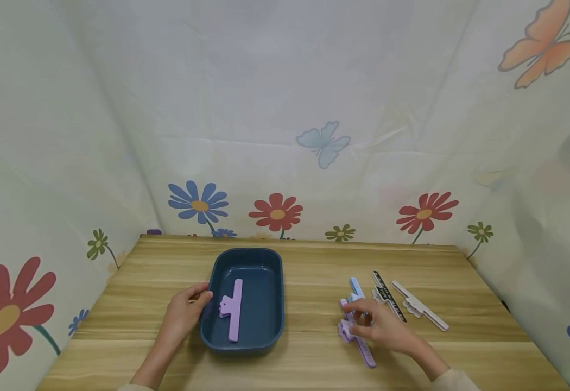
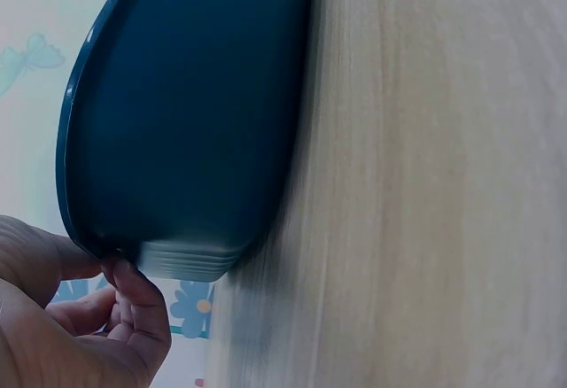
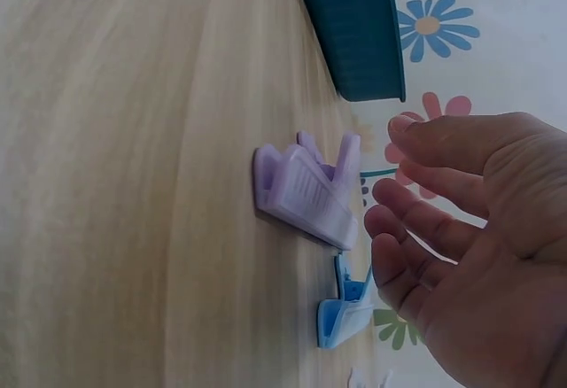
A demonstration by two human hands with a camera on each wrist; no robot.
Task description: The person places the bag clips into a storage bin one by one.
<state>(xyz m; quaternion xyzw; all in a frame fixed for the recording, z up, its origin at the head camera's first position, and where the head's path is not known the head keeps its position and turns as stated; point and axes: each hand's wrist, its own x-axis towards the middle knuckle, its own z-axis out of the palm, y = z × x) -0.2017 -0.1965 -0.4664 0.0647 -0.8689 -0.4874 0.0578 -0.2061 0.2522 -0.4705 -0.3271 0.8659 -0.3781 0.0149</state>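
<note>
Bare wooden table (image 1: 314, 266) lies open between the blue tray (image 1: 275, 293) and the row of clips on the right, wide enough for a hand to pass. The tray's walls stand up around a purple clip (image 1: 233, 315) inside, so it is reachable only from above. The left hand (image 1: 184, 315) blocks the tray's left rim. On the right, the purple clip on the table (image 1: 360, 347), blue clip (image 1: 355, 287), black clip (image 1: 388, 296) and white clip (image 1: 419, 312) lie close together, perhaps touching. Flowered curtain (image 1: 285, 163) closes the back and sides.

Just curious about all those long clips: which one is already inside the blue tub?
The light purple clip lies alone inside the dark blue tub; the purple, blue, black and white clips lie outside on the table.
</note>
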